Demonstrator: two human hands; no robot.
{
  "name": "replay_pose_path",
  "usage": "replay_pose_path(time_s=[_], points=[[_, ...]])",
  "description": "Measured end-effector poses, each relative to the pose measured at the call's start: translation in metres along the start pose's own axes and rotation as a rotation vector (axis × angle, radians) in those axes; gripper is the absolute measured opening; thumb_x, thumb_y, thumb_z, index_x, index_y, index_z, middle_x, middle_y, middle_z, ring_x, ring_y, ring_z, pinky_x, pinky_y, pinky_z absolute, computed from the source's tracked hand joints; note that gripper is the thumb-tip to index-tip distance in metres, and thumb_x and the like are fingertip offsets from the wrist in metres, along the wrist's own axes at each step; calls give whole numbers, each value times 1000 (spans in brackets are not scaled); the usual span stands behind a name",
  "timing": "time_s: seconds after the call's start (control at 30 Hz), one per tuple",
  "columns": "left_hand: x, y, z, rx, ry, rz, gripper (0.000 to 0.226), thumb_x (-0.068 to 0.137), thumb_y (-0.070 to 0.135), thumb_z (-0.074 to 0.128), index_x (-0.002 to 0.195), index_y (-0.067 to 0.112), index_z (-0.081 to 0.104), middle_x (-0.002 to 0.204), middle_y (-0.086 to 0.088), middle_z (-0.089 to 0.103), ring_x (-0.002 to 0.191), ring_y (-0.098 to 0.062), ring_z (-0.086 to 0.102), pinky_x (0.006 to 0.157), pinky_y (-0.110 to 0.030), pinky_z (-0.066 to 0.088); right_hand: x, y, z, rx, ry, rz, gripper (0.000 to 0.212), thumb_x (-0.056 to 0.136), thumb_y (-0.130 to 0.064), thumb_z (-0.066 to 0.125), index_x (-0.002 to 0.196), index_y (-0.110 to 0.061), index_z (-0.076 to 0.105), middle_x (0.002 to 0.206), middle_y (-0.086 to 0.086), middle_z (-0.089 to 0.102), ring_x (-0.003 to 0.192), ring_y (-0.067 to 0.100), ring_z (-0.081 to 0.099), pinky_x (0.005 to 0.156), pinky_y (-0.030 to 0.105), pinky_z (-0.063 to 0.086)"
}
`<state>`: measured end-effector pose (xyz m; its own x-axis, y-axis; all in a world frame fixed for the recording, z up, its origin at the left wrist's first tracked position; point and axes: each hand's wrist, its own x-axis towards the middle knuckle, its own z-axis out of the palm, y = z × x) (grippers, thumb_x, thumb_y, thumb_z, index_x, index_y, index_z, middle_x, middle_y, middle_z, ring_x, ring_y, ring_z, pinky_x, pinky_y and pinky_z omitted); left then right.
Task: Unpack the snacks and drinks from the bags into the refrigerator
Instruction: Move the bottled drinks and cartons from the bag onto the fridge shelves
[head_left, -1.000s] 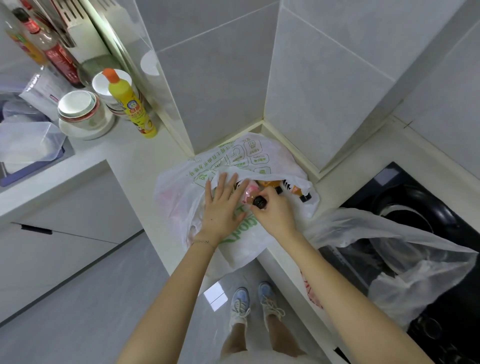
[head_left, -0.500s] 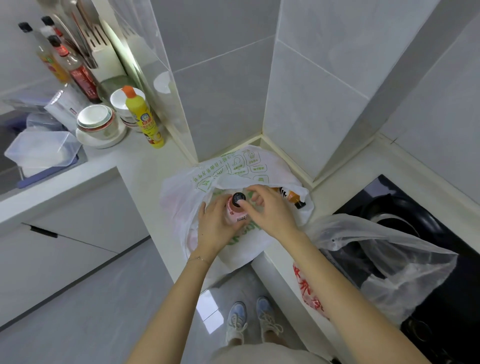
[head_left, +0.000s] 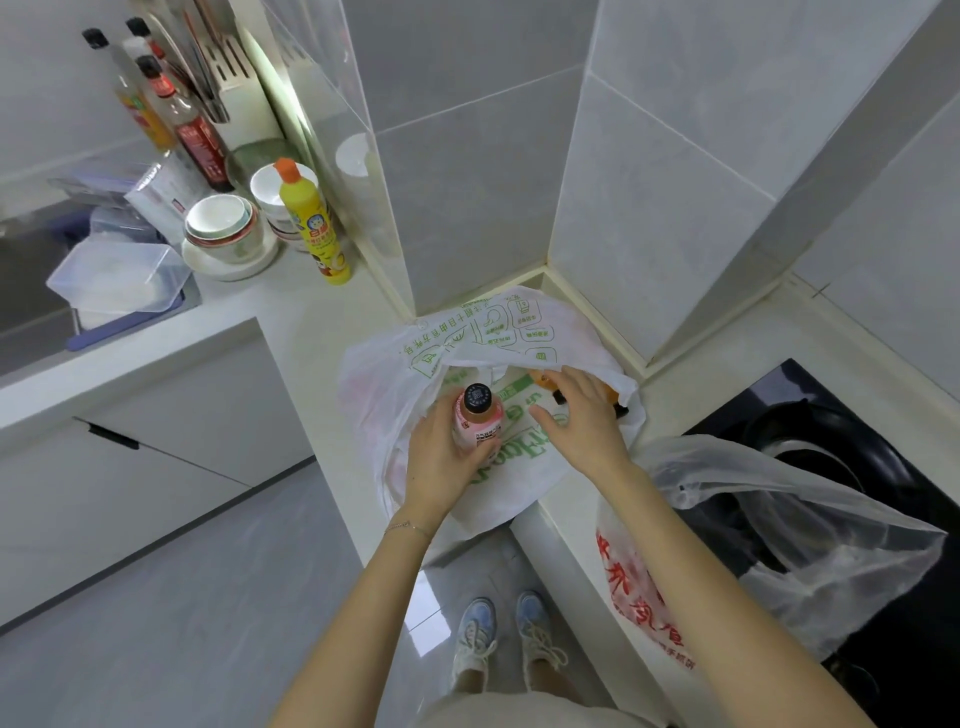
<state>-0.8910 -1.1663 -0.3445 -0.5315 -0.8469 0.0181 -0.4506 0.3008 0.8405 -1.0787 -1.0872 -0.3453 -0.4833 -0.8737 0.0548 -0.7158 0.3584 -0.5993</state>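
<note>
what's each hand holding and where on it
The left hand grips the pink bottle round its body, below the cap. The right hand holds nothing.

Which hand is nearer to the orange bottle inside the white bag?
Right. The right hand is over the orange bottle, partly covering it; contact is unclear. The left hand is farther, to its left, gripping the pink bottle.

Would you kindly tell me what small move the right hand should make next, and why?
Probably lower the right hand and grip the orange bottle. That hand is open, just above the bottle, which lies in the white bag, while the left hand grips the pink bottle.
</note>
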Motion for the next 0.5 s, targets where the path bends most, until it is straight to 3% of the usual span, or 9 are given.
replay_pose_path(time_s=[0.1, 0.23, 0.4, 0.5], points=[[-3, -3, -1, 82, 3, 63, 75, 75, 43, 72, 140, 19, 42, 130, 4, 57, 119, -18, 52, 103, -40, 44, -2, 0, 5, 9, -15, -30, 55, 85, -36, 69, 133, -17, 53, 133, 3, 52, 127, 22, 41, 107, 39, 36], [-14, -19, -12, 329, 112, 96, 85, 78, 32, 78, 148, 11, 34, 149, -10, 41, 138, -28, 35, 114, -44, 31, -4, -4, 11, -28, -11, -61, 64, 81, -33, 74, 137, -17, 49, 141, 7, 46, 134, 26, 37, 109, 44, 35], [-18, -44, -28, 371, 107, -114, 87, 83, 53, 62, 151, 11, 28, 157, -8, 29, 147, -30, 21, 120, -43, 18, 1, -3, 14, -34, -30, -13, 69, 83, -37, 71, 144, -22, 41, 153, 8, 32, 144, 29, 21, 116, 50, 22], [-17, -48, -29, 340, 87, -168, 90, 82, 68, 46, 152, 16, 25, 158, -4, 27, 148, -25, 19, 119, -47, 18, 4, 2, 13, -46, -30, 6, 70, 84, -37, 70, 145, -22, 39, 154, 8, 31, 145, 31, 18, 117, 50, 18]])
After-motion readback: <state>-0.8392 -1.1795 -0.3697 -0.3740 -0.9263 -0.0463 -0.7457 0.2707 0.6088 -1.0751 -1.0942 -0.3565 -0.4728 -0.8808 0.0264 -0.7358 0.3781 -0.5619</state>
